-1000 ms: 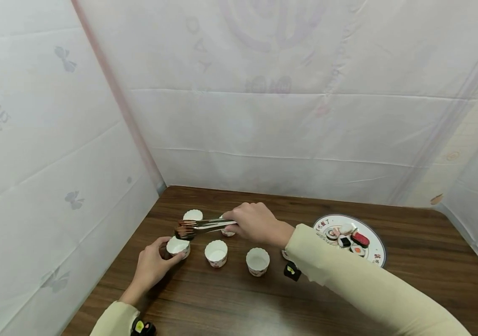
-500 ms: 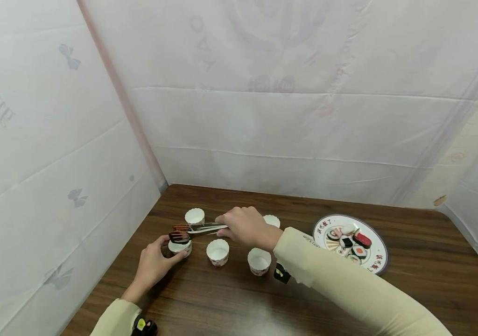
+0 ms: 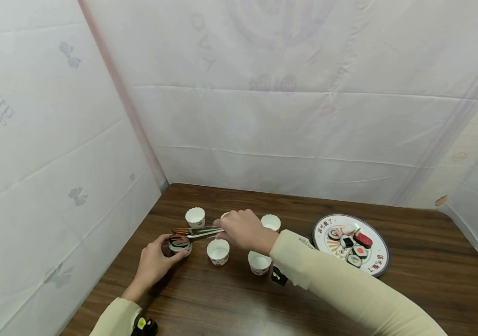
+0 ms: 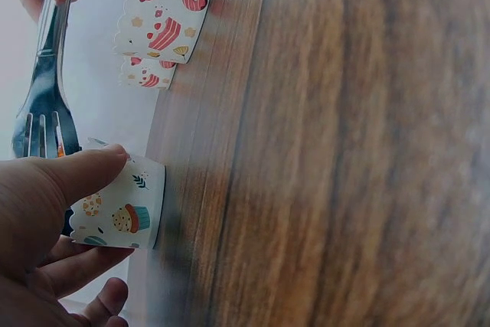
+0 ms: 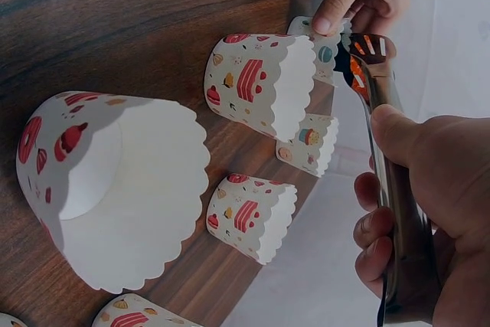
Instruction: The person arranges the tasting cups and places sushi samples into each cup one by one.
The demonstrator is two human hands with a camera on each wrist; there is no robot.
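Observation:
My left hand [image 3: 152, 261] grips a small white paper baking cup [image 4: 134, 208] by its sides, thumb on one side and fingers on the other. In my right hand [image 3: 245, 231] is a pair of metal serving tongs [image 3: 206, 232], their slotted ends at the mouth of that cup. Between the tong ends, the right wrist view shows a black-and-orange piece [image 5: 356, 74] that looks like sushi, partly hidden by the metal. My right thumb and fingers wrap round the tongs' arms [image 5: 406, 227].
Several other scalloped paper cups stand nearby, including one at centre [image 3: 218, 252], one behind the held cup [image 3: 195, 217] and one by my right forearm [image 3: 259, 262]. At the right, a round printed plate [image 3: 379, 252] bears several sushi pieces [image 3: 360, 252].
The tongs and the dark piece have moved left and down, from above the held cup to its mouth. My right forearm has shifted left, uncovering more of the plate. My left hand stays put.

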